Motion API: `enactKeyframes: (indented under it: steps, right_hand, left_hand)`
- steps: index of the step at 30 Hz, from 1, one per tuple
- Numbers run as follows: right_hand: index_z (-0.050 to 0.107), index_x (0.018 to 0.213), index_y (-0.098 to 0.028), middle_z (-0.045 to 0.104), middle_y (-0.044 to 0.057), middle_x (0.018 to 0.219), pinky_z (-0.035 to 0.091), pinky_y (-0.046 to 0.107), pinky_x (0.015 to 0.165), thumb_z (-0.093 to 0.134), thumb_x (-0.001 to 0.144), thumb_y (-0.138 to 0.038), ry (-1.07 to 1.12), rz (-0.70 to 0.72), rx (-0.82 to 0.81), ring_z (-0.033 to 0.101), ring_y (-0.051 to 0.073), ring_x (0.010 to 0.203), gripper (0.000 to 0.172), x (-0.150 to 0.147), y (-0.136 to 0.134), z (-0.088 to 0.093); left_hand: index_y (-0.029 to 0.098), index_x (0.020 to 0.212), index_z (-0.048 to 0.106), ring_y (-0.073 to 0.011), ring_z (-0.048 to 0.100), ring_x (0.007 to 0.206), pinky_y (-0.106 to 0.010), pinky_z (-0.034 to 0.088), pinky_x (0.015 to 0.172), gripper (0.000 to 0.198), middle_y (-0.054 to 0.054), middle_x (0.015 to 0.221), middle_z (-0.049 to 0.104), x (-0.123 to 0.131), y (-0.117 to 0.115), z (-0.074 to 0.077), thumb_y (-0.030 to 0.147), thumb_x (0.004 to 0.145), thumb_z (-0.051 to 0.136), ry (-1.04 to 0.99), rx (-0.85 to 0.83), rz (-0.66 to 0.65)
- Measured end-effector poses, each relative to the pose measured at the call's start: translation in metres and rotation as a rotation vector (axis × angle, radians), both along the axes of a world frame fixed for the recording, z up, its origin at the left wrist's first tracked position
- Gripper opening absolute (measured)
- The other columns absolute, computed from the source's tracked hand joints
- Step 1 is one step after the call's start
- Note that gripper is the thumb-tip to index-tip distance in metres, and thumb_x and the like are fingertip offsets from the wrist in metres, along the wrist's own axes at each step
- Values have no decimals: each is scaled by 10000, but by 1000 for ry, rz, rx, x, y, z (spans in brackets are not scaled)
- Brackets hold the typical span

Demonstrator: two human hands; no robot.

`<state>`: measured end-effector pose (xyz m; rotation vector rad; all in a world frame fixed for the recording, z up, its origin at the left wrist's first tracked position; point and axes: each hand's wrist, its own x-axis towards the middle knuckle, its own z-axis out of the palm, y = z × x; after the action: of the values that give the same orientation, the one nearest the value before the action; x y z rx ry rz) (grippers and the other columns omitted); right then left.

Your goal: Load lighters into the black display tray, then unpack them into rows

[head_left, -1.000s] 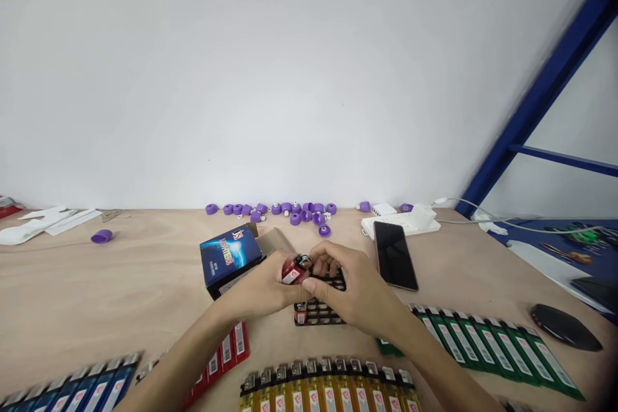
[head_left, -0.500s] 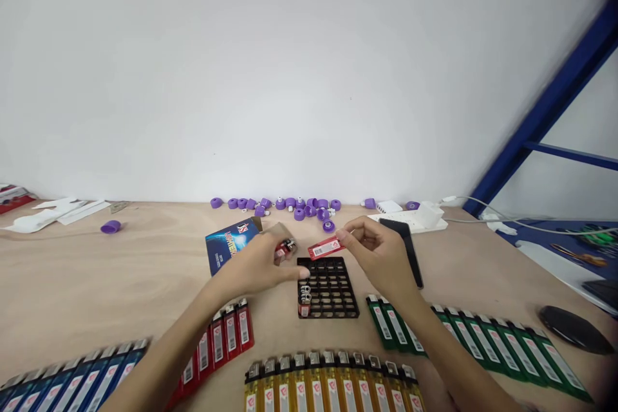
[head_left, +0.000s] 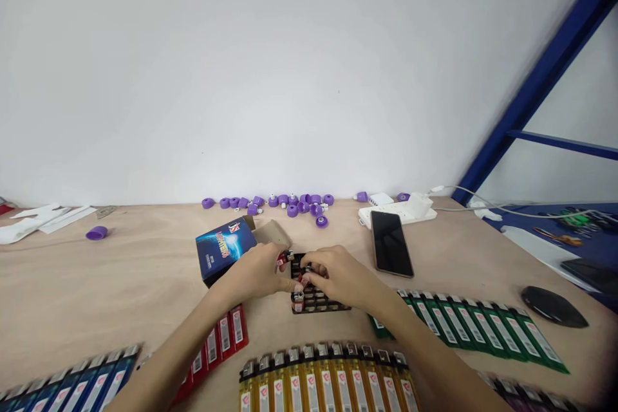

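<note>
My left hand (head_left: 255, 273) holds a red lighter (head_left: 285, 259) by its body, with the metal head showing beside the fingertips. My right hand (head_left: 342, 277) sits over a black grid rack (head_left: 318, 306), and its fingers grip a second red lighter (head_left: 304, 279) at the rack's top. Both hands hide most of the rack. One lighter (head_left: 298, 301) stands in the rack's near left corner. A blue lighter box (head_left: 225, 248) with an open brown flap lies just beyond my left hand.
Rows of red (head_left: 215, 335), yellow (head_left: 323, 383), green (head_left: 473, 328) and blue lighters (head_left: 87, 380) lie around the rack. Beyond it are a black phone (head_left: 391, 243), a white power strip (head_left: 393, 214) and several purple caps (head_left: 270, 205). A black oval pad (head_left: 553, 306) lies right.
My hands have come together over the rack. The right hand's red lighter has dropped from above the rack to its top edge, and the view has tilted slightly.
</note>
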<state>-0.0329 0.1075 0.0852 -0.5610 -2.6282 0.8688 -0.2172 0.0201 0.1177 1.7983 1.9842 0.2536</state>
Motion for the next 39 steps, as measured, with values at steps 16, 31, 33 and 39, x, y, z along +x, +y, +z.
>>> enactKeyframes:
  steps: [16, 31, 33, 39]
  right_hand:
    - [719, 894, -179, 679, 12, 743, 334, 240, 550, 533, 866, -124, -65, 71, -16, 551, 140, 632, 196, 0, -5, 1]
    - [483, 650, -196, 485, -34, 583, 263, 247, 486, 499, 934, -155, -103, -20, -23, 416, 107, 500, 287, -1, -11, 2]
    - [532, 700, -183, 559, 6, 672, 297, 253, 537, 495, 949, -153, -111, -12, 22, 497, 139, 610, 254, -2, -12, 3]
    - [644, 865, -137, 665, 104, 809, 288, 274, 540, 490, 935, -107, -170, 33, 79, 578, 205, 702, 171, -5, -16, -2]
  left_hand:
    - [185, 954, 610, -271, 610, 748, -314, 335, 592, 451, -70, 845, 681, 3, -3, 5, 595, 766, 623, 60, -25, -15]
    - [154, 996, 613, -329, 633, 865, -338, 385, 654, 516, -131, 946, 690, 4, -2, 8, 616, 774, 559, 104, -59, 2]
    - [162, 977, 612, -319, 630, 833, -332, 375, 633, 492, -118, 908, 687, 6, -2, 9, 610, 782, 552, 106, -62, 2]
    - [173, 930, 586, -298, 596, 755, -325, 340, 595, 439, -85, 812, 645, 7, -2, 9, 584, 777, 576, 98, -54, 0]
